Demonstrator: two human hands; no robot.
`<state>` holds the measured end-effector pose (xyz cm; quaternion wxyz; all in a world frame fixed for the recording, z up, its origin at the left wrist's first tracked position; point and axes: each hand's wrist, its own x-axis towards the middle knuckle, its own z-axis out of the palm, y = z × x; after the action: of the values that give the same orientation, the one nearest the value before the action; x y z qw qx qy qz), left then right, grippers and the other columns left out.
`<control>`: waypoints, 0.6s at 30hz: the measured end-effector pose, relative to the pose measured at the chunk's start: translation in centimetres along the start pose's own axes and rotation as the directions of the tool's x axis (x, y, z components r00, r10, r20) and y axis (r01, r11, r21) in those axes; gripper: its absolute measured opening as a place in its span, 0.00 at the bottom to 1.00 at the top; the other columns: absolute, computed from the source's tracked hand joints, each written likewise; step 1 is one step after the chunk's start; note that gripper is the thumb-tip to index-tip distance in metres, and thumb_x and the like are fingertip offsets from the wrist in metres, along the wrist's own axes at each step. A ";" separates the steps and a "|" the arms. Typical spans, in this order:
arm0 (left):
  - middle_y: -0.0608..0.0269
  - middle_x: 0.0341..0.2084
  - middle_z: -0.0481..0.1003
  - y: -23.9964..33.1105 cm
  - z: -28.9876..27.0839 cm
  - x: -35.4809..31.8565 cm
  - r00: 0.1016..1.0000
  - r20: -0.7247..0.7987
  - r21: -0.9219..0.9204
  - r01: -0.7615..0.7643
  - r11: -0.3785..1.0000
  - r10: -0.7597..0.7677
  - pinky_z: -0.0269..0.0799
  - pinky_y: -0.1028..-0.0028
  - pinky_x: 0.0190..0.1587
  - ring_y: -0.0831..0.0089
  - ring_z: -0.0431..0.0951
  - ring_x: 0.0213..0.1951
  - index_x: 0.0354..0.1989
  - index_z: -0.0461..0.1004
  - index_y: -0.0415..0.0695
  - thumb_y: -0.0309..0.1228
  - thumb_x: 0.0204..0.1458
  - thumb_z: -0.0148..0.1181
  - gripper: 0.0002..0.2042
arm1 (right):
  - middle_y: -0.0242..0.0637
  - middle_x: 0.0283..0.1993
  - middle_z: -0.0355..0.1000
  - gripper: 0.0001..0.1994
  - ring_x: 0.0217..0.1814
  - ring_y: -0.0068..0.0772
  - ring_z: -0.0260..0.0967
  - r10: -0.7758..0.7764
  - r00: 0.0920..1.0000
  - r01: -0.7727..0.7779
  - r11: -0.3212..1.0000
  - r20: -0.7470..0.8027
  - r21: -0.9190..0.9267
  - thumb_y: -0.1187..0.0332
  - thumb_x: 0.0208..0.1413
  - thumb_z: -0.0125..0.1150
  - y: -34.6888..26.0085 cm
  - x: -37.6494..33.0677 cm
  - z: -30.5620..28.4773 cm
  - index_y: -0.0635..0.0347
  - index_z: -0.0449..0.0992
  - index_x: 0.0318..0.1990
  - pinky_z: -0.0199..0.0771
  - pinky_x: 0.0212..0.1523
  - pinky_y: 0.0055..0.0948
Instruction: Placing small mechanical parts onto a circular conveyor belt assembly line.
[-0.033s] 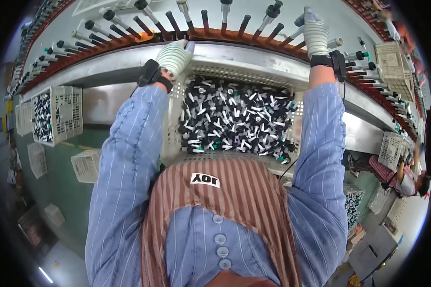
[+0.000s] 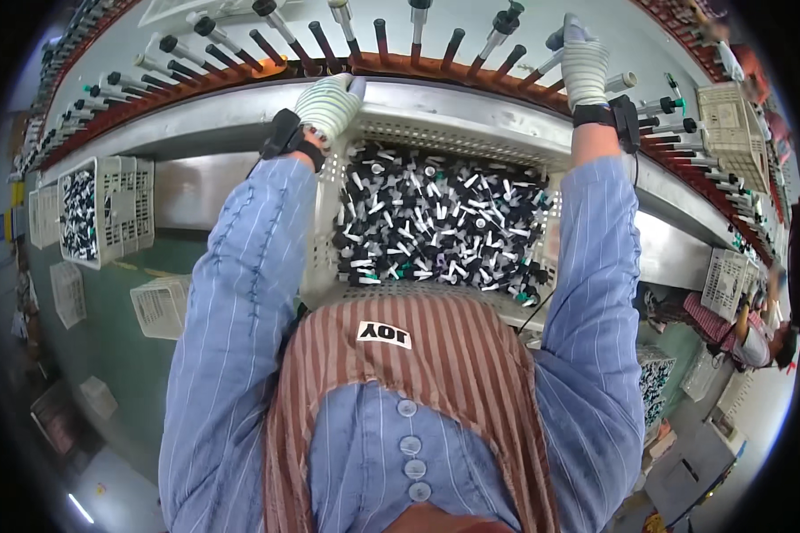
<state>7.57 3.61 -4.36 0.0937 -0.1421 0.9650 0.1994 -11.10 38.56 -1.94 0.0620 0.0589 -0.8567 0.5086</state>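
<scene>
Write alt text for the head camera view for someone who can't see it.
A person's gloved left hand rests on the rim of a white crate full of small black and white parts, while the gloved right hand reaches up to a row of pegs.

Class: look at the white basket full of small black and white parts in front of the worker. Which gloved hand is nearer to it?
Left. The left hand rests at the back rim of the white basket. The right hand is raised beyond the basket, up among the row of pegs.
</scene>
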 end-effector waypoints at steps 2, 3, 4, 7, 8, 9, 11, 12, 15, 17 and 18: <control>0.44 0.43 0.78 -0.1 0.6 -0.1 1.000 0.008 -0.009 0.027 1.000 -0.027 0.71 0.59 0.52 0.48 0.77 0.47 0.48 0.77 0.43 0.48 0.61 0.46 0.22 | 0.40 0.28 0.77 0.22 0.31 0.33 0.70 -0.019 0.999 0.017 0.998 -0.039 -0.059 0.50 0.62 0.52 -0.3 -1.4 1.5 0.64 0.78 0.34 0.69 0.41 0.35; 0.45 0.43 0.78 0.0 0.8 0.0 1.000 -0.015 -0.023 -0.011 1.000 0.010 0.71 0.59 0.52 0.49 0.77 0.47 0.49 0.77 0.43 0.48 0.61 0.46 0.22 | 0.42 0.31 0.77 0.21 0.33 0.34 0.71 -0.044 0.994 0.032 0.992 -0.096 -0.123 0.51 0.61 0.53 -0.4 -2.1 2.1 0.65 0.78 0.39 0.69 0.44 0.35; 0.47 0.43 0.79 -2.2 -0.6 -1.0 0.999 -0.026 -0.026 0.047 0.999 -0.048 0.71 0.60 0.52 0.50 0.78 0.47 0.49 0.77 0.43 0.48 0.62 0.45 0.22 | 0.44 0.38 0.77 0.19 0.37 0.37 0.72 -0.278 0.951 0.234 0.935 -0.139 -0.265 0.57 0.60 0.58 -4.9 -5.5 5.1 0.67 0.74 0.47 0.70 0.48 0.35; 0.47 0.43 0.79 -2.1 -0.9 -0.7 0.999 -0.016 -0.017 0.050 0.999 -0.050 0.71 0.59 0.52 0.51 0.78 0.48 0.47 0.78 0.42 0.48 0.62 0.45 0.23 | 0.49 0.39 0.76 0.13 0.38 0.48 0.73 -0.372 0.917 0.372 0.928 -0.141 -0.024 0.66 0.54 0.62 -5.9 -15.6 6.3 0.67 0.76 0.43 0.74 0.42 0.42; 0.48 0.43 0.78 -1.8 -0.9 -0.5 0.999 -0.026 -0.008 0.029 1.000 -0.029 0.71 0.58 0.52 0.50 0.77 0.47 0.50 0.76 0.44 0.47 0.61 0.47 0.21 | 0.45 0.36 0.76 0.09 0.31 0.45 0.73 -0.373 0.928 0.367 0.908 0.012 -0.203 0.67 0.55 0.60 -4.2 -19.6 7.4 0.61 0.78 0.40 0.75 0.36 0.39; 0.48 0.43 0.78 -2.2 -0.2 -0.7 1.000 -0.028 -0.015 -0.006 1.000 0.006 0.71 0.58 0.52 0.50 0.77 0.47 0.50 0.76 0.44 0.47 0.61 0.47 0.21 | 0.44 0.38 0.76 0.09 0.32 0.44 0.73 -0.399 0.872 0.486 0.775 0.284 -0.404 0.67 0.53 0.59 -1.3 -23.0 8.8 0.58 0.79 0.40 0.75 0.36 0.39; 0.48 0.47 0.75 -4.5 1.0 0.1 0.872 -0.017 0.425 -0.436 0.793 0.489 0.72 0.56 0.50 0.50 0.77 0.48 0.54 0.72 0.46 0.39 0.61 0.47 0.17 | 0.47 0.37 0.74 0.18 0.40 0.47 0.74 -0.249 0.498 0.842 0.367 0.831 -0.395 0.71 0.51 0.54 3.2 -27.6 14.0 0.62 0.75 0.50 0.77 0.35 0.40; 0.48 0.45 0.75 -4.2 1.4 0.2 0.889 -0.047 0.371 -0.407 0.835 0.455 0.72 0.55 0.49 0.49 0.76 0.47 0.55 0.71 0.46 0.41 0.61 0.48 0.18 | 0.50 0.43 0.74 0.20 0.42 0.46 0.75 -0.108 0.586 0.669 0.624 0.803 -0.404 0.72 0.50 0.53 6.1 -30.0 15.7 0.67 0.71 0.53 0.78 0.40 0.40; 0.41 0.39 0.78 -0.9 1.5 -0.8 0.970 -0.071 0.111 -0.225 0.968 0.234 0.72 0.53 0.48 0.45 0.77 0.44 0.46 0.77 0.44 0.47 0.60 0.48 0.20 | 0.56 0.51 0.73 0.22 0.50 0.54 0.74 0.242 0.647 0.062 0.928 0.723 -0.367 0.55 0.64 0.48 14.2 -36.1 20.7 0.53 0.68 0.62 0.72 0.56 0.41; 0.42 0.40 0.78 -2.5 -0.2 -2.2 0.998 -0.066 -0.008 0.022 1.000 -0.022 0.71 0.53 0.50 0.44 0.77 0.45 0.44 0.79 0.44 0.47 0.60 0.47 0.21 | 0.55 0.52 0.73 0.23 0.51 0.54 0.73 0.503 0.529 -0.123 0.843 0.684 -0.524 0.49 0.66 0.45 6.3 -33.7 20.4 0.52 0.71 0.59 0.73 0.54 0.42; 0.42 0.40 0.78 -2.4 0.0 -2.2 0.996 -0.091 -0.013 0.005 1.000 -0.006 0.71 0.54 0.50 0.45 0.77 0.45 0.45 0.79 0.44 0.47 0.60 0.47 0.21 | 0.55 0.52 0.74 0.23 0.51 0.54 0.74 0.475 0.517 -0.109 0.862 0.712 -0.495 0.48 0.64 0.47 6.2 -33.3 20.1 0.53 0.72 0.56 0.74 0.52 0.43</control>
<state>10.40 2.03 -4.70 0.0493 -0.1541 0.9667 0.1985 19.82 25.09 -22.37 -0.4178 0.1243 -0.8661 0.2448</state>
